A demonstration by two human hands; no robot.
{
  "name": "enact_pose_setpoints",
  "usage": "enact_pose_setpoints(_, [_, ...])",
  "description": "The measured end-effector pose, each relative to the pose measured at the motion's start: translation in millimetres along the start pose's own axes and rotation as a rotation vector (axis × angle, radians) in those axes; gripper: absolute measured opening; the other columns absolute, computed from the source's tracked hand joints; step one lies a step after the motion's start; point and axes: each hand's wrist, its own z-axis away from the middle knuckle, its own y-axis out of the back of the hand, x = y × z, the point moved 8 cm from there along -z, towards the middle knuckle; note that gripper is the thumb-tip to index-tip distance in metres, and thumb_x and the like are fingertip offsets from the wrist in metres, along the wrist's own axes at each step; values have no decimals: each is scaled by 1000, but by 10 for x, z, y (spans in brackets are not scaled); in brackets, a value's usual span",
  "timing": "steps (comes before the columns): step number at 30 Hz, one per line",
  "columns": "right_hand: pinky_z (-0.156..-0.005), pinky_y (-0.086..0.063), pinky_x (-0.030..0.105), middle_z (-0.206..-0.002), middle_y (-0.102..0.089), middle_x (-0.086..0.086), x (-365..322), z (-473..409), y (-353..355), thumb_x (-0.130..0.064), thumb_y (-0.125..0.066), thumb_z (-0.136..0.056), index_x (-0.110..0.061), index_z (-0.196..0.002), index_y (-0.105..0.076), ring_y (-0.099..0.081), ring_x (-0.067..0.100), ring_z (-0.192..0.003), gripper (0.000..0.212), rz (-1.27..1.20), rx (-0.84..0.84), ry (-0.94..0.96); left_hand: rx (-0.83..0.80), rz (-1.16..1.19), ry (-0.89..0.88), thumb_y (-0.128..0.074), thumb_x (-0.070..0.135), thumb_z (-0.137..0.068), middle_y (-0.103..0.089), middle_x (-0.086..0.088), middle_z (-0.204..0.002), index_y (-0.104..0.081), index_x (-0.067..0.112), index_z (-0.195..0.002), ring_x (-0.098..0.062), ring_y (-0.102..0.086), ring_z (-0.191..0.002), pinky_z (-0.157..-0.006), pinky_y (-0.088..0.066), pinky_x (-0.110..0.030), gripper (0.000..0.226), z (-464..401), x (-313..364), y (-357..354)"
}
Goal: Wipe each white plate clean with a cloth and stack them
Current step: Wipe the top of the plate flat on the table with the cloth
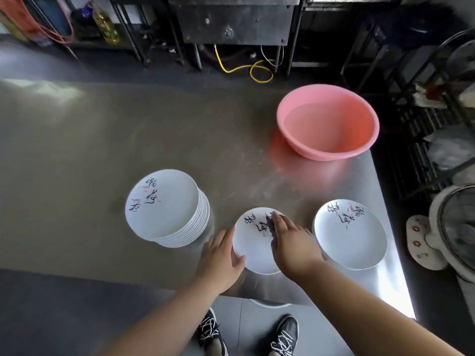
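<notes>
A white plate [250, 242] with black brush writing lies near the table's front edge. My left hand [221, 258] grips its left rim, thumb on top. My right hand [290, 240] lies flat, palm down, over the plate's right half with the fingers together. A dark purplish bit [268, 216] shows at its fingertips; whether it is cloth or print I cannot tell. A tall stack of the same plates [164, 209] stands to the left. To the right lies another plate [352, 240], seemingly on one more.
A pink plastic basin [327, 122] holding water stands at the back right of the steel table [102, 150]. The table's right edge runs just past the right plate. A fan [452, 227] and racks stand on the floor to the right.
</notes>
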Motion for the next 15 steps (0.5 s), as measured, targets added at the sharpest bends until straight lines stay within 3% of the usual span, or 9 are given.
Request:
enact_pose_setpoints(2, [-130,-14,36,-176,-3,-1,-191,-5,-271,-27,-38,-105,-17,-169,-7,-13,24,-162,72,44,-148,152,-5,-101,-54,-46,62,-91,-28,7,-169,-22,25,-166,-17,-23,-154,-125,-23,-41,87,16,-22,-55])
enact_pose_setpoints(4, [-131,4,38,-169,26,-6,-207,36,-611,-31,-29,-108,-16,-167,6,12,24,-162,71,122,-287,215,-37,-152,-87,-38,64,-96,3,12,-176,-3,29,-169,-10,3,-161,-129,-3,-37,88,21,-70,-137])
enact_pose_setpoints(5, [-131,7,39,-165,34,-7,-174,52,-740,-33,-27,-108,-16,-167,10,18,24,-161,71,159,-313,223,-44,-177,-104,-35,64,-98,9,14,-175,3,30,-168,-9,9,-161,-129,0,-38,88,22,-84,-168])
enact_pose_setpoints(7, [-129,11,39,-164,36,-9,-114,37,-858,-42,-24,-106,-20,-167,8,23,24,-159,73,188,-297,211,-30,-212,-133,-35,61,-99,6,13,-176,2,31,-169,-14,6,-162,-131,-5,-46,84,27,-80,-202])
enact_pose_setpoints(11, [-125,20,44,-170,23,-8,-168,-181,-807,-66,-15,-101,-23,-166,2,29,26,-157,80,239,-206,194,34,-231,-160,-40,57,-100,-9,7,-176,-14,26,-169,-22,-7,-163,-128,-17,-56,79,30,-70,-232])
enact_pose_setpoints(13, [-126,18,46,-166,30,-7,-200,-228,-830,-71,-10,-97,-21,-167,6,28,26,-157,87,264,-253,200,46,-237,-167,-41,58,-100,-11,5,-176,-18,24,-168,-24,-8,-163,-128,-18,-57,80,31,-82,-252])
enact_pose_setpoints(15, [-129,10,48,-169,24,-4,-222,-101,-876,-73,-12,-98,-19,-167,4,21,29,-159,89,290,-301,251,15,-244,-162,-42,61,-98,-11,5,-176,-16,24,-168,-24,-7,-163,-128,-16,-57,84,36,-96,-283])
